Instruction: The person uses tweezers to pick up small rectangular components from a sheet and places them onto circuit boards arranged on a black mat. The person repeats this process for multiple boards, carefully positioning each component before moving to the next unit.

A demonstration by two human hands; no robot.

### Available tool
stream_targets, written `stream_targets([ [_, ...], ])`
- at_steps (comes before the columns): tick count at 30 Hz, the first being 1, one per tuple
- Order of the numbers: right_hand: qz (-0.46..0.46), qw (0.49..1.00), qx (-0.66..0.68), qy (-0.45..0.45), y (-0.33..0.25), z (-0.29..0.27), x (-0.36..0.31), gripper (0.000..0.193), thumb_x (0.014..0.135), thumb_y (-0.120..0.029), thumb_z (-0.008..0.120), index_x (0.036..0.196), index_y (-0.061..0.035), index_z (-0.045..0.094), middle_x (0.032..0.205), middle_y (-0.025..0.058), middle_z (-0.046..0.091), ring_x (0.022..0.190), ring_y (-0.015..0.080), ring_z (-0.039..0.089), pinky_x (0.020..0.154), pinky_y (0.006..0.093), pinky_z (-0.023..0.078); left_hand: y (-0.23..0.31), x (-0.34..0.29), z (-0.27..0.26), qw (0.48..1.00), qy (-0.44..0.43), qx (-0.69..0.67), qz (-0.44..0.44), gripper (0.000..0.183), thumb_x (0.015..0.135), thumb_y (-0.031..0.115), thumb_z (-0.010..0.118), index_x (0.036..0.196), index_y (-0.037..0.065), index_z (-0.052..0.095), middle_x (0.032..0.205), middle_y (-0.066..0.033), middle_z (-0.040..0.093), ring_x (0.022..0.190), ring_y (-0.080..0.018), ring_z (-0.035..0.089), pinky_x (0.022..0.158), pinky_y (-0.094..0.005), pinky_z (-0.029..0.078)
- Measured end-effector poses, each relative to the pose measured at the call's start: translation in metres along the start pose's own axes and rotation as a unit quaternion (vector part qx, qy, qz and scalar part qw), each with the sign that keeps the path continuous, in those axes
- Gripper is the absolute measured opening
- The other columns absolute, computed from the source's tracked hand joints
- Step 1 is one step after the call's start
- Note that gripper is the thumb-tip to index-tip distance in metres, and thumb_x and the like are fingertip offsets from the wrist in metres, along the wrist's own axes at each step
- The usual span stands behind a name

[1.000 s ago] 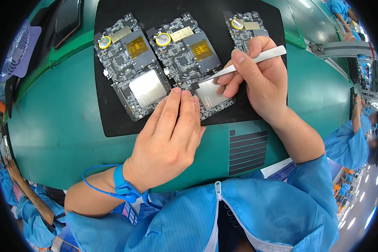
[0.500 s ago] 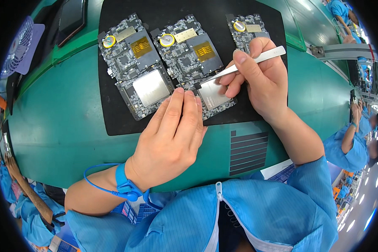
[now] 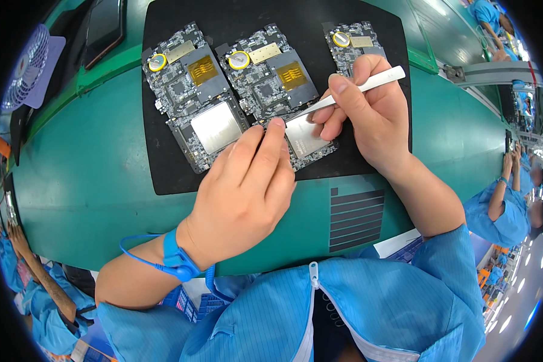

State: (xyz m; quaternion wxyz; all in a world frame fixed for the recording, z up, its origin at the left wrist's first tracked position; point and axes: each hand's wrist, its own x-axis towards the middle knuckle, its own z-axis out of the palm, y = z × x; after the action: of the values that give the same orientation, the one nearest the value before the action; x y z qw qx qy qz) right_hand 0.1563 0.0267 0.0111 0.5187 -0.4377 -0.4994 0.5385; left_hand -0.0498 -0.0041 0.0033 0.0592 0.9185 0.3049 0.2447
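At the far left stands a pale purple round plastic fan [image 3: 27, 66], and right of it lies a dark, flat rectangular device [image 3: 104, 30] with a glossy face. The green smooth worktop [image 3: 90, 181] carries a black flat rectangular mat [image 3: 166, 163], on which 3 circuit boards lie.

The left dark grey circuit board [image 3: 178, 90] bears 1 yellow-rimmed round coin cell [image 3: 157, 62] and 1 silver square metal plate [image 3: 216, 127].

A blue band with a cord [image 3: 176, 256] circles the left wrist. The left hand [image 3: 238, 181] reaches palm down over the lower left side of the middle dark grey circuit board [image 3: 262, 90]; its index and middle fingers are extended and slightly apart. The thumb is hidden, so I cannot tell whether they pinch anything.

Near the index fingertip, the slim silver metal tweezers [image 3: 380, 78] point at the upper left corner of that board's silver metal plate [image 3: 304, 134]; whether the tips touch is unclear. The right hand [image 3: 374, 117] pinches the tweezers between thumb and fingers, and partly hides the right dark grey circuit board [image 3: 344, 57].
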Motion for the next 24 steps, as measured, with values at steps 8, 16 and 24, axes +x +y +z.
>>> stream_targets([
  [8, -0.104, 0.994, -0.041, 0.014, 0.005, 0.006, -0.009, 0.022, 0.09, 0.0, 0.055, 0.095, -0.0044, 0.034, 0.071, 0.0051, 0.055, 0.053, 0.0052, 0.057, 0.047, 0.0183, 0.049, -0.001, 0.01, -0.007, 0.999, -0.039, 0.006, 0.02, 0.048, 0.059, 0.014, 0.073, 0.099, -0.009, 0.059, 0.118, -0.024, 0.054, 0.101, -0.0351, 0.055, 0.082, -0.0386, 0.049],
  [16, -0.284, 0.953, -0.096, -0.04, 0.016, 0.001, -0.011, 0.021, 0.089, 0.004, 0.053, 0.093, -0.0031, 0.034, 0.072, 0.0065, 0.057, 0.056, 0.0051, 0.056, 0.051, 0.0191, 0.049, 0.011, -0.002, 0.001, 0.993, -0.013, 0.115, 0.036, 0.044, 0.069, 0.017, 0.07, 0.104, -0.009, 0.06, 0.114, -0.0236, 0.056, 0.105, -0.0356, 0.055, 0.084, -0.0376, 0.05],
  [24, -0.29, 0.934, -0.203, -0.039, 0.021, 0.004, -0.015, 0.022, 0.086, 0.0, 0.061, 0.09, -0.0027, 0.04, 0.073, 0.0069, 0.059, 0.057, 0.0082, 0.057, 0.051, 0.0212, 0.047, 0.01, -0.004, -0.002, 0.99, -0.012, 0.132, 0.048, 0.042, 0.072, 0.019, 0.067, 0.104, -0.007, 0.062, 0.113, -0.0206, 0.058, 0.106, -0.0343, 0.056, 0.082, -0.0359, 0.051],
])
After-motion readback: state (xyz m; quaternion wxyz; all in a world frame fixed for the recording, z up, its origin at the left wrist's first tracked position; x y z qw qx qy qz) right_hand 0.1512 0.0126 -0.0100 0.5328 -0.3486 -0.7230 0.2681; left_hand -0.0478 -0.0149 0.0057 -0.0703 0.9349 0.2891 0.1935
